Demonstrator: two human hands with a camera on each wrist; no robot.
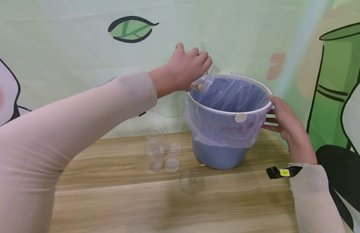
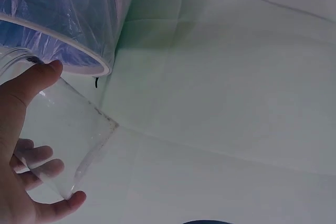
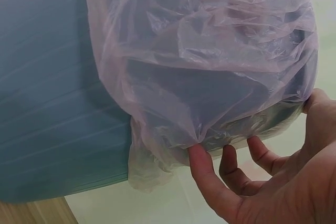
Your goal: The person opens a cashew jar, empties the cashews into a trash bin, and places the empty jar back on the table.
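Note:
My left hand (image 1: 187, 69) holds a clear plastic jar (image 1: 210, 77) tilted over the left rim of a blue trash bin (image 1: 219, 155). Small brownish bits (image 1: 197, 86) show inside the jar. In the left wrist view, thumb and fingers wrap the jar (image 2: 68, 129), its mouth toward the bin. A thin pinkish plastic bag (image 1: 212, 126) lines the bin and folds over its white rim. At the bin's right side my right hand (image 1: 287, 119) grips it, thumb at the rim and fingertips (image 3: 199, 156) against the bag.
Two clear jars (image 1: 153, 160) stand on the wooden table (image 1: 124, 207) left of the bin. Round lids (image 1: 172, 165) lie beside them, and a larger clear disc (image 1: 191, 182) lies in front. A printed cloth backdrop (image 1: 81, 42) hangs close behind.

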